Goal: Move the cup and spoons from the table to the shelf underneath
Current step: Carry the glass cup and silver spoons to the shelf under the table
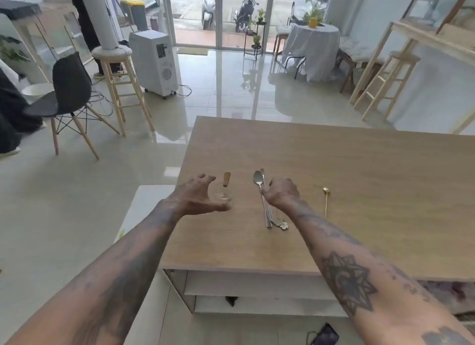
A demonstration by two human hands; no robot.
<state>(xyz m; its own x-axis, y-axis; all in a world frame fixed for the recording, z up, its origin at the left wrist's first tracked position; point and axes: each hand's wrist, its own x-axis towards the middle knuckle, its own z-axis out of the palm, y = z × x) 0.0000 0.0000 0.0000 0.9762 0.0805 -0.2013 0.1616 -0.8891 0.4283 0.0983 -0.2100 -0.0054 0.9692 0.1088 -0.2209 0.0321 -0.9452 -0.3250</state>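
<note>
Glossy pale tiles run from the glass doors at 12 o'clock down to my wooden bench [334,180], which fills the lower right of what I see. Both my bare forearms reach out over its near edge.

My left hand [198,197] is spread wide, fingers [203,178] curled like a claw around the small clear cup [223,193], thumb low on its near side. I cannot tell whether my skin touches the glass yet. A short wooden-handled piece [227,178] sticks up out of the cup, leaning toward 12 o'clock.

At 3 o'clock from the cup, my right hand [282,191] is closed into a loose fist on a bunch of steel spoons [261,184]. Their bowls point to 12 o'clock beyond my knuckles, and their handles trail toward 6 o'clock under my wrist, lying on the bench. One handle ends in a small flower charm [283,225].

Further toward 3 o'clock, well apart from my right hand, a thin gold spoon [326,200] lies alone on the wood, bowl at 12 o'clock.

Under the bench's near edge, at 6 o'clock, white shelves [257,287] show, with a small dark object [230,300] on the lower one.
</note>
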